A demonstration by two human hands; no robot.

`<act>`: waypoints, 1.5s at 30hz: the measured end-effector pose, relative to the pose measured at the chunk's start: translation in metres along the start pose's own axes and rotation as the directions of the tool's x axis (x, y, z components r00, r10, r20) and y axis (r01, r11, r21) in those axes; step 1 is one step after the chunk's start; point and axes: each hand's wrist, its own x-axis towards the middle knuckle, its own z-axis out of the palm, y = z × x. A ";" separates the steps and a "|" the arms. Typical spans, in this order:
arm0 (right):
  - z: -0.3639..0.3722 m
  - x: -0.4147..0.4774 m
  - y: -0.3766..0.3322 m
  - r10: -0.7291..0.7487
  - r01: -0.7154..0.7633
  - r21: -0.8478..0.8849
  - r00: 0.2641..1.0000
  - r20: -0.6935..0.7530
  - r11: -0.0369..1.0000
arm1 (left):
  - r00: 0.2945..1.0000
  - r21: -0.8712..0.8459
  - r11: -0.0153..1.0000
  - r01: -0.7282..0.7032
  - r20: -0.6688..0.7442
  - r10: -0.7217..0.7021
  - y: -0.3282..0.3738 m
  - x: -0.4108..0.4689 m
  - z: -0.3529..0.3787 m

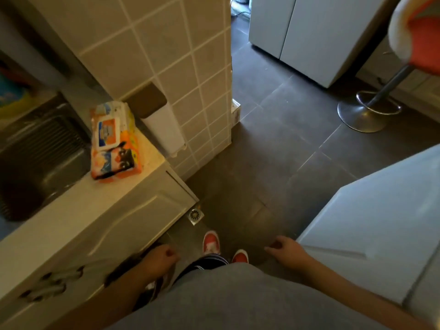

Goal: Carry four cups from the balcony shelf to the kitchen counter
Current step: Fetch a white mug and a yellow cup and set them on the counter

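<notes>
A: Hands status?

B: Left hand (160, 258) is low beside the left hip, fingers curled in loosely, almost a fist. Nothing in it. Right hand (284, 246) is out to the right at the same height, fingers half curled, thumb forward. Also holding nothing.

A: Cups?

B: No cups in view. Neither hand carries one, and there is none on the visible part of the counter (78, 198).

A: What's on the counter then?

B: One pack of wet wipes (114, 141), orange and white, flip lid facing up, sitting near the counter's far end, just beside the sink (40, 148). Sink is dark steel, left of the pack. The image is blurred there, so I can't tell what's inside it.

A: Surroundings?

B: Tiled wall (166, 55) behind the counter end, with a white box (164, 127) mounted on it. Dark tile floor (273, 139), a small floor drain (195, 215) at the cabinet's corner. Red shoes (210, 241) below, pointing forward. Bar stool (371, 108) with a chrome base at far right, orange seat. White cabinet (307, 34) ahead, a pale appliance (381, 210) close on the right, next to the right hand.
</notes>
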 end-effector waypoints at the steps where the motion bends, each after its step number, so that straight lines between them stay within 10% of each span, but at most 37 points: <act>1: -0.010 0.011 -0.015 -0.024 0.024 0.005 1.000 -0.002 1.000 | 1.000 0.011 1.000 0.020 0.000 -0.020 0.002 0.008 -0.006; 9: -0.103 0.091 -0.051 0.051 -0.046 0.087 0.997 -0.065 0.995 | 0.999 0.093 0.995 0.028 0.021 -0.030 0.087 0.098 -0.064; 26: -0.285 0.133 0.048 0.472 -0.377 0.415 0.868 -0.153 0.828 | 0.894 0.330 0.836 -0.438 0.259 0.366 0.520 0.194 -0.106; 45: -0.595 0.362 -0.080 0.172 -0.142 0.217 0.977 -0.129 0.966 | 0.985 0.234 0.972 0.001 0.167 -0.041 0.624 0.321 -0.177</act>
